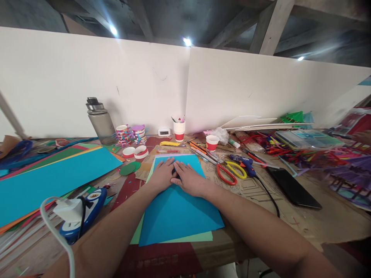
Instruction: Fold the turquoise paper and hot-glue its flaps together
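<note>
A blue sheet of paper (179,216) lies in front of me on top of a light green sheet (203,236), turned slightly off it. My left hand (164,174) rests palm down near the sheet's far edge, fingers stretched forward. Beside it, my right hand (188,178) also lies flat, its thumb reaching to my left hand. Between the two hands shows a small dark spot that I cannot make out. Neither hand is wrapped round anything.
Left: coloured sheets (58,173), a blue power strip (95,204), a bottle (101,121). Behind: paper cups (179,132) and a small clock (164,132). Right: red-handled scissors (226,175), a glue gun (246,164) with its cable, a black phone (292,188), a plastic case (308,139).
</note>
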A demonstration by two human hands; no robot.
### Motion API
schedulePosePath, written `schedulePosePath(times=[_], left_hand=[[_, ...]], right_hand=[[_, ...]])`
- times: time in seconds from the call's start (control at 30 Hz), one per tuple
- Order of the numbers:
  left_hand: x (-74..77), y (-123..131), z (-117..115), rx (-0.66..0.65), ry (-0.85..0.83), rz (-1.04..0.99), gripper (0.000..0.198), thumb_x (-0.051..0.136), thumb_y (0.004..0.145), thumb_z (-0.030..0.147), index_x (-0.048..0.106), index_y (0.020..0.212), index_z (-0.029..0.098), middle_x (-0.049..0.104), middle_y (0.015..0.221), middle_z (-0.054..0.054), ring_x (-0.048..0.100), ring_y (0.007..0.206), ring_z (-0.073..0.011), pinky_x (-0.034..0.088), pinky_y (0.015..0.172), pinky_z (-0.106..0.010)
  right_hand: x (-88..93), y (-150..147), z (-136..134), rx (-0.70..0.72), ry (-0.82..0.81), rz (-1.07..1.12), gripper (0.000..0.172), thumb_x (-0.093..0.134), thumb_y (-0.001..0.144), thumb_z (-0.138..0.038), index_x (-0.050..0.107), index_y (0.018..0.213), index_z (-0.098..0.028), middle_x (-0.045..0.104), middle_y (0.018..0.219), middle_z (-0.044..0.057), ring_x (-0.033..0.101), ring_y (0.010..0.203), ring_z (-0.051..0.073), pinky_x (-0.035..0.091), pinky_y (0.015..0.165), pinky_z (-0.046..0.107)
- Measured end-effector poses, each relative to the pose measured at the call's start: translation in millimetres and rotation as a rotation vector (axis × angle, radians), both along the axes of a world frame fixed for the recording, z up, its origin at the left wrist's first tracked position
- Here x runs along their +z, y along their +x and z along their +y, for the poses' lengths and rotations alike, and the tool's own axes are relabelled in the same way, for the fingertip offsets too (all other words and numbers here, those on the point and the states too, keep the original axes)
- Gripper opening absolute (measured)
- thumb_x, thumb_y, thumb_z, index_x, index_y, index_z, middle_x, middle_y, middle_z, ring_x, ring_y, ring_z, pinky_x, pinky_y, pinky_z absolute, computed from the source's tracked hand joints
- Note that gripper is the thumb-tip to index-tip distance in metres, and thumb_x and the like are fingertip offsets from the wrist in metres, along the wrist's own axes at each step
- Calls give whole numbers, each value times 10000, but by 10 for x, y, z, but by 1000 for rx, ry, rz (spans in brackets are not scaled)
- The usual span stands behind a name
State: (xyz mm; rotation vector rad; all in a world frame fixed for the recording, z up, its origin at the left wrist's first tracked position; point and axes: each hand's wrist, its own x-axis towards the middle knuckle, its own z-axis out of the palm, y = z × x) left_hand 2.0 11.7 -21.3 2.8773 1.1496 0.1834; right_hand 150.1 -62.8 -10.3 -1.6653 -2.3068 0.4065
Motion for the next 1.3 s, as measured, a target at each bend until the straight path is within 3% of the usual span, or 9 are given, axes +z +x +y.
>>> schedulePosePath(times=[0.6,0.77,1.07,1.23,1.3], left_hand=[[37,8,-24,7,-11,-31,499,335,964,360,447,1413,174,351,1507,-126,280,1412,-277,246,1131,-487],[42,26,-36,75,11,11,499,309,965,338,427,1423,177,348,1514,-98,272,1418,-245,225,1143,-458],[33,24,-10,108,18,-2,515,319,949,327,438,1413,137,342,1515,-96,272,1418,-240,222,1148,-447],[70,23,-12,102,-6,-2,544,315,960,407,440,1406,121,332,1517,-119,268,1418,-259,217,1147,-458],[66,23,-8,107,-7,-7,538,317,959,399,439,1406,125,331,1518,-120,269,1418,-258,218,1146,-460]], right_hand=[[5,-21,-31,-19,22,22,735,290,957,-539,205,1502,-54,167,1562,183,118,1444,326,145,1156,527],[44,-39,-88,-26,64,-22,718,306,956,-540,276,1479,-49,192,1554,199,94,1448,324,91,1158,540],[183,-15,-186,9,-30,19,748,496,902,-508,312,1452,-35,263,1519,245,196,1422,360,224,1116,540],[326,83,-197,20,41,104,558,584,840,-539,575,1235,-145,583,1276,158,489,1233,310,395,1000,432],[363,119,-188,66,31,106,505,650,794,-525,626,1153,-170,635,1169,118,543,1145,287,431,944,392]])
